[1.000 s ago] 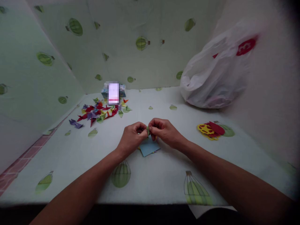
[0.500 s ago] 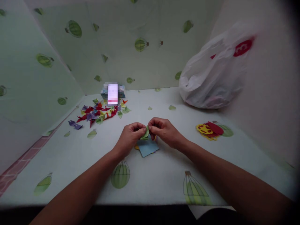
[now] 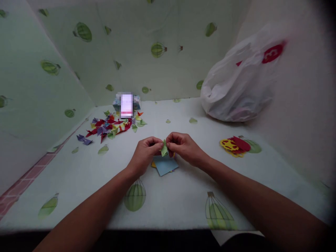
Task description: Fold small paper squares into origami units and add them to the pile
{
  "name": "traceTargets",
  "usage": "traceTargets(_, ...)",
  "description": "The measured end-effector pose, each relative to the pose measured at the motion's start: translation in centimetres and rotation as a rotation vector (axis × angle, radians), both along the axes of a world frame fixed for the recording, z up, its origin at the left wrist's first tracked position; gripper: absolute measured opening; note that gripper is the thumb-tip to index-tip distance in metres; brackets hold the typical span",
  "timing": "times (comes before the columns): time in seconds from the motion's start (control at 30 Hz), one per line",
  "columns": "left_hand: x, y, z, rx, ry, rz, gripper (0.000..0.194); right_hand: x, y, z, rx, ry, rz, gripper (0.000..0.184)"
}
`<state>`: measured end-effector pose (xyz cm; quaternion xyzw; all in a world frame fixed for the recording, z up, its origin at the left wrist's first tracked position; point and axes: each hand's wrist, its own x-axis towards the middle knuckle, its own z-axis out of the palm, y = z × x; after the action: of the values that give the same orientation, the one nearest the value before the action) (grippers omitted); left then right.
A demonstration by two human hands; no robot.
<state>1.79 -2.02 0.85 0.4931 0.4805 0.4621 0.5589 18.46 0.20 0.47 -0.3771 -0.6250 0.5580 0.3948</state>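
A small piece of folded green origami paper [image 3: 164, 149] is held up between my two hands. My left hand [image 3: 147, 149] pinches its left side with thumb and forefinger. From the right, my right hand [image 3: 183, 147] grips the opposite side in the same way. Just below them, a light blue square of paper [image 3: 165, 166] lies on top of a small stack, with yellow and purple edges peeking out beneath. The fingertips partly hide the green paper's sides.
Many folded paper pieces [image 3: 110, 126] in several colours lie heaped at the back left, before a phone [image 3: 126, 105] leaning on a box [image 3: 137, 102]. Red and yellow paper cutouts [image 3: 235, 145] lie to the right. A white plastic bag [image 3: 236, 84] stands behind them.
The green paper has turned between my fingers and now shows a narrow, pointed shape facing me. Both hands have stayed in nearly the same place.
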Motion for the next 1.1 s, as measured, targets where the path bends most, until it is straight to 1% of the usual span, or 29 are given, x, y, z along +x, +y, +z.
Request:
traceTargets(0.37,-0.1,0.24,-0.52,0.044,0.05,-0.002,0.02,0.04,-0.05,-0.01,0.009,-0.006,-0.001,0.004)
traceTargets(0.63,-0.06,-0.03,-0.07,0.095,0.121,-0.009,0.02,0.07,0.04,-0.26,0.005,0.033,0.004,0.016)
traceTargets(0.93,0.05,-0.14,-0.09,0.112,0.116,-0.015,0.019,0.06,-0.05,-0.16,0.034,-0.004,0.004,0.015)
traceTargets(1.1,-0.04,-0.04,-0.18,0.12,0.156,-0.035,0.02,0.05,-0.15,-0.06,0.025,-0.001,0.001,0.014)
